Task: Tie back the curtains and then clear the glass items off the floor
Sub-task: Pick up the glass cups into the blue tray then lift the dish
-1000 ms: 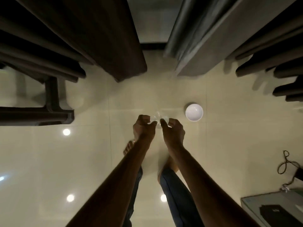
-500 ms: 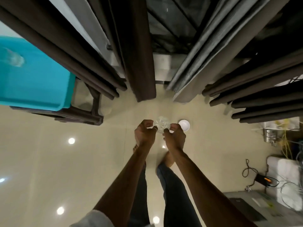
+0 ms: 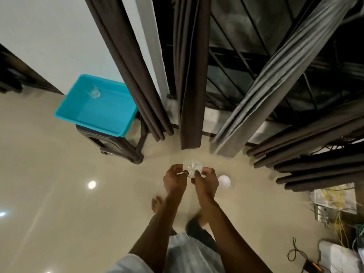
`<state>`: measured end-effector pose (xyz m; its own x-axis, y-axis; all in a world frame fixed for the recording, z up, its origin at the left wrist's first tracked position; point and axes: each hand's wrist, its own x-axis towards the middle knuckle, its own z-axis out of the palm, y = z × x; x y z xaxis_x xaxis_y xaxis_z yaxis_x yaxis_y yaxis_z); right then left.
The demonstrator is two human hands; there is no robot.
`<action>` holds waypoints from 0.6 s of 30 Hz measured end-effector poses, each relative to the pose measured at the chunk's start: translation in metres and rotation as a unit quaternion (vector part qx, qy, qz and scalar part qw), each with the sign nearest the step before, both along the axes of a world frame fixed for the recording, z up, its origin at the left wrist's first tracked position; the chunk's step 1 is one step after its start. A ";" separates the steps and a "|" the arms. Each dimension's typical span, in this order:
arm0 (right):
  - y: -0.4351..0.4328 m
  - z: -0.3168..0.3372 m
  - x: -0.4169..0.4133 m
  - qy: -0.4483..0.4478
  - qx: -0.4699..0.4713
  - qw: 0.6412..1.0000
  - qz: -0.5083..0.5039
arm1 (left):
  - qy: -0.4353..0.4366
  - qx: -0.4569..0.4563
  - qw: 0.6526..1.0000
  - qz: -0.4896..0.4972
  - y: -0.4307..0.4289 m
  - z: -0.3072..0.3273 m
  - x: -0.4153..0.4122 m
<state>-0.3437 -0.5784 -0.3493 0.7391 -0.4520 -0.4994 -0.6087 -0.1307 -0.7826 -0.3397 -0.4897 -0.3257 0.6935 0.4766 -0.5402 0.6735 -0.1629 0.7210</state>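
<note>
Far left, the teal tub (image 3: pixel 88 126) sits on a dark stool (image 3: pixel 118 148), with one clear glass (image 3: pixel 94 92) inside it. Right of the tub and nearer the camera, the left hand (image 3: pixel 174 181) pinches a small cut-glass piece (image 3: pixel 192 168) by its edge. It is round, transparent, star-faceted, and held above the floor (image 3: pixel 59 194). The right hand (image 3: pixel 205 184) pinches its other side. Further right of the tub, one white bowl (image 3: pixel 224 181) rests on the floor. Two glass items, two hands, one bowl.
</note>
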 end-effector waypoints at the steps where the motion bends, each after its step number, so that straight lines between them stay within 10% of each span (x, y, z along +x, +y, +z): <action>1: 0.004 0.005 0.002 -0.004 -0.004 1.000 0.009 | -0.007 0.001 1.000 0.001 0.005 0.004 0.001; 18: 0.211 0.045 0.005 -0.029 0.002 0.995 0.095 | -0.130 0.019 0.991 -0.014 0.234 0.025 -0.013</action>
